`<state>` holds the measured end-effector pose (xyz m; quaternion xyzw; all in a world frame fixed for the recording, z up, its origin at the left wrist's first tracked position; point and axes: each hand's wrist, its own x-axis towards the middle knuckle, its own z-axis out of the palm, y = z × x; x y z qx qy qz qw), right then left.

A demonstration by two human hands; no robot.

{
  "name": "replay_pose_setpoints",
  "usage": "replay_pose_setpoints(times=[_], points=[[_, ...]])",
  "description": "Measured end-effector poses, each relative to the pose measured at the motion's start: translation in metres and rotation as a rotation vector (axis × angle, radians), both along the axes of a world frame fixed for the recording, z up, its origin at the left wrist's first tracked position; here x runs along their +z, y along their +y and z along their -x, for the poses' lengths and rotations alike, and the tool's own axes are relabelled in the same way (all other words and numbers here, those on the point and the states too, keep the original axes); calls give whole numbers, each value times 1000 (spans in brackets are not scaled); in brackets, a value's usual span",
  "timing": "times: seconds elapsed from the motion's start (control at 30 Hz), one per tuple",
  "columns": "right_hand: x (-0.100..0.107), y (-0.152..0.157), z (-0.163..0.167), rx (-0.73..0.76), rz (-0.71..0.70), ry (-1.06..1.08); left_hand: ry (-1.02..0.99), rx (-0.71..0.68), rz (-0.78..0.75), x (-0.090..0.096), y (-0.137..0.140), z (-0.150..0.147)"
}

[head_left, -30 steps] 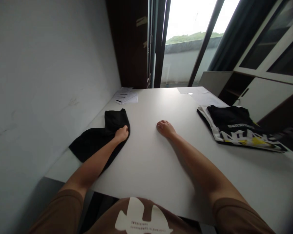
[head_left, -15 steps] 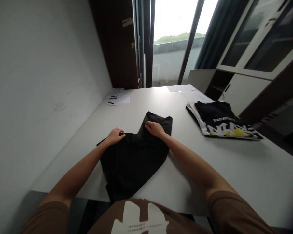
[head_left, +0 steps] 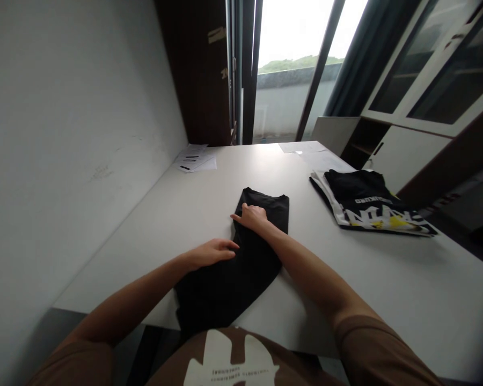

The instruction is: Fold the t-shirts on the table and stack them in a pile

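Note:
A black T-shirt [head_left: 241, 284] lies partly folded on the table in front of me, its far edge curved like a neckline. My left hand [head_left: 213, 253] is at the middle of the shirt, thumb and fingertips closed on the cloth of its left part. Farther up, my right hand [head_left: 253, 216] rests on the upper part, thumb out to the left and the other fingers bent against the fabric. The shirt's near end hangs at the table's front edge by my body.
A stack of folded shirts [head_left: 370, 201], the top one black with white and yellow print, lies to the right on the white table [head_left: 145, 241]. Papers [head_left: 195, 159] lie by the left wall, more sheets [head_left: 309, 153] at the far edge. Cabinets [head_left: 414, 155] stand at the right.
My left hand has moved right and nearer to me, bringing the shirt's left part over toward the middle. My right hand stays on the upper part, its thumb now spread out.

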<state>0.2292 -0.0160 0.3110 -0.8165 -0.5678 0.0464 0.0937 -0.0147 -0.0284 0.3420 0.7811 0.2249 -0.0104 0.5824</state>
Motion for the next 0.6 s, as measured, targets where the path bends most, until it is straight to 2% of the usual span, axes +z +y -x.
replay_pose_setpoints(times=[0.1,0.17,0.2,0.27,0.33,0.4,0.47,0.53,0.6], points=[[-3,1,-2,5,16,-13,-21,-303,-173,6,-31,-6],[-6,1,-6,9,6,1,-20,-336,-304,13,-36,-5],[-7,2,-9,-2,-22,14,-7,-323,-321,17,-35,-4],[-7,4,-17,-54,-120,55,13,-323,-223,25,-30,-3],[-5,10,-24,-96,-229,138,-19,-397,-21,34,-27,-5],[0,15,-29,-82,-303,272,-82,-497,162,40,-23,-10],[4,18,-32,-31,-354,370,-119,-553,274,41,-12,-17],[7,15,-34,6,-391,360,-129,-451,277,33,10,-23],[7,11,-35,27,-384,293,-129,-146,111,14,41,-28]])
